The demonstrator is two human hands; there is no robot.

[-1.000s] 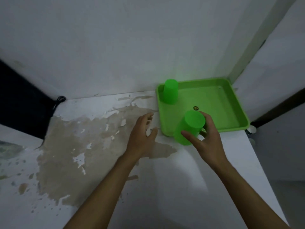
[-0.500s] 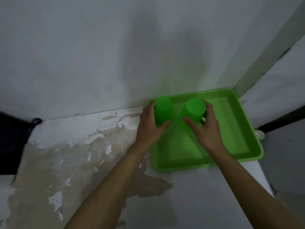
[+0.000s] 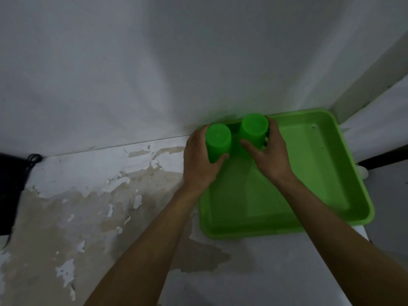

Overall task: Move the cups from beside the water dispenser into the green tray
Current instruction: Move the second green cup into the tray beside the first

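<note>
A green tray [image 3: 318, 186] lies on the white table against the wall at the right. Two green cups stand upside down in its far left corner, side by side. My left hand [image 3: 198, 164] wraps the left cup [image 3: 218, 140] from the left side. My right hand [image 3: 269, 155] grips the right cup [image 3: 254, 128], thumb in front and fingers behind it. The cups' lower rims are hidden by my hands.
The white table [image 3: 110, 217] has peeling paint and bare brown patches on its left half. A white wall [image 3: 154, 74] rises right behind the tray. A black cable [image 3: 33, 160] hangs at the far left edge. The table ends just right of the tray.
My right hand carried its cup from the tray's near edge to the far left corner. My left hand moved from the table onto the cup standing there. The view shifted closer.
</note>
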